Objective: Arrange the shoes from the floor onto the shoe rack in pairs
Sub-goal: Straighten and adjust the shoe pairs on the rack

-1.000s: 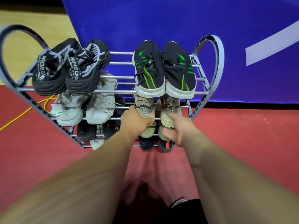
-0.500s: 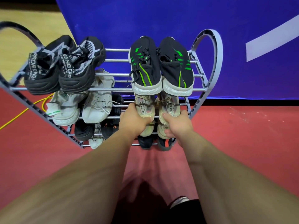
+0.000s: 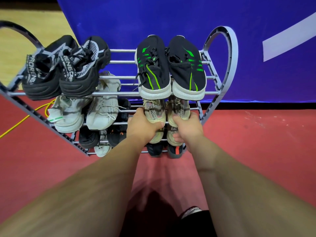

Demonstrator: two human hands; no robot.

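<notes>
A blue backdrop [image 3: 188,23] fills the far side of the scene above a red floor [image 3: 256,142], where a grey shoe rack [image 3: 222,33] with heart-shaped ends stands nearly full. On its top tier sit a black-and-grey pair [image 3: 68,71] at left and a black-and-green pair [image 3: 171,71] at right, heels toward the camera. A white pair [image 3: 85,113] takes the left of the middle tier, and dark shoes [image 3: 174,149] show on the bottom tier.

A person reaches in with both arms. The left hand [image 3: 143,125] is wrapped round the heel end of the left beige shoe [image 3: 154,112] and the right hand [image 3: 188,127] round the right beige shoe [image 3: 178,111]. The two shoes lie side by side on the right half of the middle tier, directly under the black-and-green pair, with their heels sticking out past the near rail. A yellow cable [image 3: 25,118] trails over the floor at far left.

The placement looks almost complete, but it could go wrong in several ways:
- The heels overhang, so letting go now could let the beige shoes tip toward the floor.
- A hard push could drive a toe down between the rails.
- Lifting the shoes to seat them could bump the black-and-green soles just above and knock that pair loose.
</notes>
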